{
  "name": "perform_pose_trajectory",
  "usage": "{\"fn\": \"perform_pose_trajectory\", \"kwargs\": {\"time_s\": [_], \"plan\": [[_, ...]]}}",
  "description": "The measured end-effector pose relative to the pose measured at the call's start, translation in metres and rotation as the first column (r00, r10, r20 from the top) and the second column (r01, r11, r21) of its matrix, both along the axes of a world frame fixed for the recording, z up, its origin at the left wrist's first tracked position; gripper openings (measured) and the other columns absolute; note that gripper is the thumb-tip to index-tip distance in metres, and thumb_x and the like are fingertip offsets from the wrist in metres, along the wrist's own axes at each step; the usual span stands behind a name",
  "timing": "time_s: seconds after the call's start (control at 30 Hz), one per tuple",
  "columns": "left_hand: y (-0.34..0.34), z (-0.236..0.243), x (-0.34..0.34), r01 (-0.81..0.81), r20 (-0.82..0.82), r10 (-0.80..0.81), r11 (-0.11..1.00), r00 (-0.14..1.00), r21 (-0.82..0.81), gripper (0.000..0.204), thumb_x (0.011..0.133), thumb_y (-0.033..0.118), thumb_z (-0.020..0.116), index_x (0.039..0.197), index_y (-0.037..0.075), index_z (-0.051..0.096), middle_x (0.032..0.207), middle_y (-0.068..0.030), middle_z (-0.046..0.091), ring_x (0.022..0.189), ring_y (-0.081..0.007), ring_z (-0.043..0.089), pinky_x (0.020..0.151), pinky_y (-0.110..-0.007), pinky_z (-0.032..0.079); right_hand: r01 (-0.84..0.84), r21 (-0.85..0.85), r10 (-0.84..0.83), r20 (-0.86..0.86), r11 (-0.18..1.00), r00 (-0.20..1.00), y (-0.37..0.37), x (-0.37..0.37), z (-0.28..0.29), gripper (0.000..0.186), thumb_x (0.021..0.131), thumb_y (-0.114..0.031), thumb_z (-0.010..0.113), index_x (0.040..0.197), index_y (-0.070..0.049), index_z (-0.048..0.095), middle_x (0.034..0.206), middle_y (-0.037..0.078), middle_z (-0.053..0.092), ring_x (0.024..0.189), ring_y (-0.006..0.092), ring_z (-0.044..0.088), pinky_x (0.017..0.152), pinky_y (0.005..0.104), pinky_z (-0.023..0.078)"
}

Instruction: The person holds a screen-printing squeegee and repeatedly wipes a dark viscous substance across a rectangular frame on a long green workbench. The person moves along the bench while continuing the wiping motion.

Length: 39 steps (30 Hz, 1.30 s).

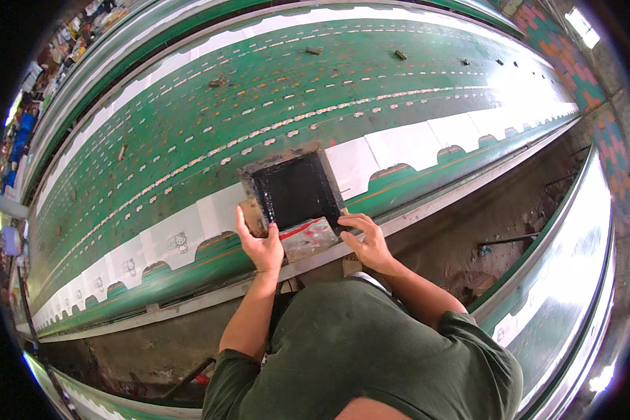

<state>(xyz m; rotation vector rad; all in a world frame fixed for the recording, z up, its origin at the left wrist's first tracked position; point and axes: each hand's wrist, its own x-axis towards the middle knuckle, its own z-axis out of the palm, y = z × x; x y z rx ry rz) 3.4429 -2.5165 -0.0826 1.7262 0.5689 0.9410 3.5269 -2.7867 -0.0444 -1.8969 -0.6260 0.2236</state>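
A squarish screen printing frame with a black, wet-looking inside lies at the near edge of a long green table, over the row of white cut pieces. My left hand grips its near left corner, thumb at the front edge and fingers along the left side. At the near right corner, my right hand holds the frame with thumb and fingers. Between my hands, a greyish, stained piece with a red streak lies along the frame's near side. White pieces continue to the right; those on the left carry a small dark-outlined cartoon figure.
A pale rail runs along the table's near edge. Several small dark blocks lie on the green top, among rows of small coloured marks. Another long table stands behind me on the right. Beyond it is a patterned brick floor.
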Motion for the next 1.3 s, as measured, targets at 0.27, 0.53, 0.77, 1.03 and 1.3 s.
{"fn": "perform_pose_trajectory", "kwargs": {"time_s": [0.27, 0.53, 0.77, 1.03, 1.3], "plan": [[-0.097, -0.025, 0.082, -0.025, -0.015, 0.024, 0.998, 1.0, -0.051, 0.097, 0.086, -0.007, 0.079, 0.175, -0.001, 0.039, 0.17, -0.021, 0.053, 0.154, -0.0314, 0.055, 0.13, -0.044, 0.043, -0.009, -0.056, 0.018, 0.155, 0.998, 0.988, -0.101, 0.081, -0.001, 0.033, 0.097, -0.007, 0.08, 0.129, -0.001, 0.081, 0.136, 0.019, 0.077, 0.136, 0.0393, 0.068, 0.118, 0.05, 0.052], [-0.113, -0.033, 0.1, -0.003, -0.038, 0.001, 0.999, 0.999, -0.052, 0.097, 0.085, -0.004, 0.08, 0.173, -0.001, 0.041, 0.168, -0.0238, 0.054, 0.155, -0.0348, 0.056, 0.13, -0.045, 0.043, -0.349, -0.319, 0.468, 0.487, 0.881, 0.738, -0.09, 0.101, 0.033, 0.05, 0.086, -0.009, 0.089, 0.135, -0.008, 0.078, 0.135, 0.015, 0.072, 0.136, 0.0383, 0.066, 0.112, 0.0533, 0.054], [-0.115, -0.012, 0.105, -0.036, -0.202, 0.015, 0.994, 0.979, -0.1, 0.096, 0.085, -0.003, 0.081, 0.173, -0.001, 0.043, 0.166, -0.0247, 0.056, 0.151, -0.0359, 0.059, 0.127, -0.045, 0.047, -0.357, -0.543, 0.64, 0.529, 0.76, 0.558, -0.063, 0.124, 0.027, 0.036, 0.089, -0.01, 0.073, 0.125, -0.009, 0.078, 0.12, 0.007, 0.074, 0.113, 0.0306, 0.07, 0.101, 0.0479, 0.057], [-0.095, -0.029, 0.1, 0.03, -0.009, -0.036, 0.923, 0.999, -0.383, 0.072, 0.099, -0.004, 0.078, 0.167, -0.003, 0.052, 0.151, -0.0138, 0.069, 0.133, -0.0195, 0.067, 0.117, -0.036, 0.052, -0.548, -0.581, 0.735, 0.135, 0.602, 0.665, -0.014, 0.204, 0.056, 0.028, 0.094, -0.005, 0.076, 0.121, -0.008, 0.081, 0.116, 0.015, 0.075, 0.12, 0.0389, 0.071, 0.105, 0.0526, 0.058], [-0.08, -0.003, 0.096, 0.1, -0.153, -0.174, 0.912, 0.973, -0.399, 0.066, 0.1, -0.003, 0.079, 0.16, -0.006, 0.052, 0.147, -0.0164, 0.069, 0.133, -0.0224, 0.068, 0.117, -0.038, 0.053, -0.279, -0.412, 0.462, 0.455, 0.867, 0.761, 0.033, 0.242, 0.022, 0.043, 0.092, 0.005, 0.067, 0.131, -0.01, 0.079, 0.124, 0.015, 0.076, 0.124, 0.0397, 0.07, 0.112, 0.052, 0.055]]}}
